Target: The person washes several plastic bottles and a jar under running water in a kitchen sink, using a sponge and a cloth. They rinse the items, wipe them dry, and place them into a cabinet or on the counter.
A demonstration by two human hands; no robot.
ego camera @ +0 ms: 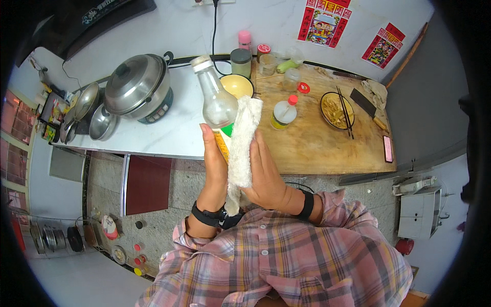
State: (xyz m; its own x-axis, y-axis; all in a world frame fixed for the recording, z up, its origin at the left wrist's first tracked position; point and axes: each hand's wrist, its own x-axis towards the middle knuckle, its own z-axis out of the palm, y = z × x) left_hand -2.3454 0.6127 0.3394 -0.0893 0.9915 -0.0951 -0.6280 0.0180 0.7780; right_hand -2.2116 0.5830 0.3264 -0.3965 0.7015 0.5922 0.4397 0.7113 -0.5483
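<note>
Between my hands a clear bottle point(219, 101) with a white cap is held up, tilted to the left, with a yellow and green label on its lower part. My left hand point(215, 165) grips its left side, thumb pointing up. In my right hand point(266, 174) is a folded white cloth point(244, 142), pressed along the bottle's right side, its loose end hanging by my left wrist. A yellow-lined bowl point(237, 86) is partly hidden behind the bottle. To the right, a red-capped bottle point(284, 113) rests on the wooden board point(303, 153).
A lidded steel steamer pot point(136, 86) stands on the left counter beside a steel bowl point(102, 124). On the board are a bowl of food point(337, 110) with chopsticks, a cleaver point(363, 103), a phone point(388, 149) and several jars near the wall.
</note>
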